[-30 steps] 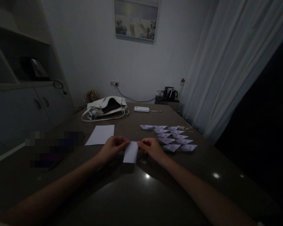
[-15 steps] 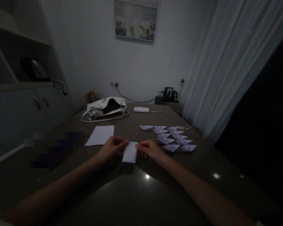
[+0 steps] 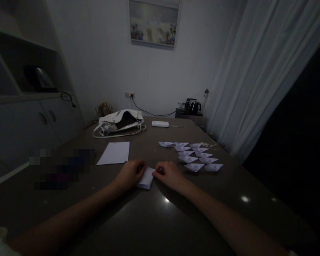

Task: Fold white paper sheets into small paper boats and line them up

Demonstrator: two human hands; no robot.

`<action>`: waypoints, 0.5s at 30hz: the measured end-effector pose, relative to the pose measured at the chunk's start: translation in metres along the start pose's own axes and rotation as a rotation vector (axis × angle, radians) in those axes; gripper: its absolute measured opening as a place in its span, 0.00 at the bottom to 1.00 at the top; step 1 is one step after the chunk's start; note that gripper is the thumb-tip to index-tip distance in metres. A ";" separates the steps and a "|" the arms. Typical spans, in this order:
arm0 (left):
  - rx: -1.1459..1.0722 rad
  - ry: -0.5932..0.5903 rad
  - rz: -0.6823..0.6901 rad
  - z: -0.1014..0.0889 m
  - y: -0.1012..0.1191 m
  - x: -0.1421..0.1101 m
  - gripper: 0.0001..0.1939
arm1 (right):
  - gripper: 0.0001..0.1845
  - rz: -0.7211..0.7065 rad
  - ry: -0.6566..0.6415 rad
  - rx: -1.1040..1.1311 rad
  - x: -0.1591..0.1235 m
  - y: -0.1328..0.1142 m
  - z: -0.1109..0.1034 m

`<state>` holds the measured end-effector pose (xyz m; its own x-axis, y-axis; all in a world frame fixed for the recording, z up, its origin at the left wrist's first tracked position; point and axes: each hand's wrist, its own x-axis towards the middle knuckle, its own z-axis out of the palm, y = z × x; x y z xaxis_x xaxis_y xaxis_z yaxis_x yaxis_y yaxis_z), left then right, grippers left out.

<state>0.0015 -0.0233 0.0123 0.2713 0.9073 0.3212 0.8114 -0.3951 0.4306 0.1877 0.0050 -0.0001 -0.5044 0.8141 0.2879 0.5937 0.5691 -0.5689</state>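
Observation:
A small folded sheet of white paper [image 3: 146, 179] lies between my hands, close above or on the dark table. My left hand [image 3: 131, 174] curls over its left side, the thumb pressed on it and part of the paper hidden below. At the upper right edge, my right hand [image 3: 168, 174] pinches the folded paper between thumb and fingers. Beyond my left hand rests a flat stack of white paper [image 3: 114, 153]. Several folded paper boats [image 3: 194, 167] stand in rows to the right of my right hand.
A white handbag [image 3: 120, 122] sits at the table's far left, with a white power bank [image 3: 160, 124] and short cable beside it. A blurred dark patch [image 3: 66, 169] covers the left side. Behind the table, a black kettle [image 3: 194, 107] stands on a low cabinet.
The folded paper has tilted and shifted slightly toward me. My left hand has curled further over it, and my right hand's fingers have moved slightly down its edge.

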 end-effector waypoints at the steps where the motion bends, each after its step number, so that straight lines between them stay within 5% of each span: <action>1: 0.013 0.007 0.019 0.001 0.000 0.000 0.10 | 0.04 -0.005 0.003 -0.024 -0.001 -0.001 0.000; 15: 0.082 -0.001 0.122 0.014 -0.009 0.001 0.09 | 0.03 -0.038 -0.023 -0.322 -0.002 -0.009 -0.004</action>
<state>0.0013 -0.0171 -0.0031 0.3710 0.8533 0.3663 0.8118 -0.4895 0.3183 0.1861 -0.0016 0.0075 -0.5420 0.7908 0.2844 0.7401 0.6095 -0.2842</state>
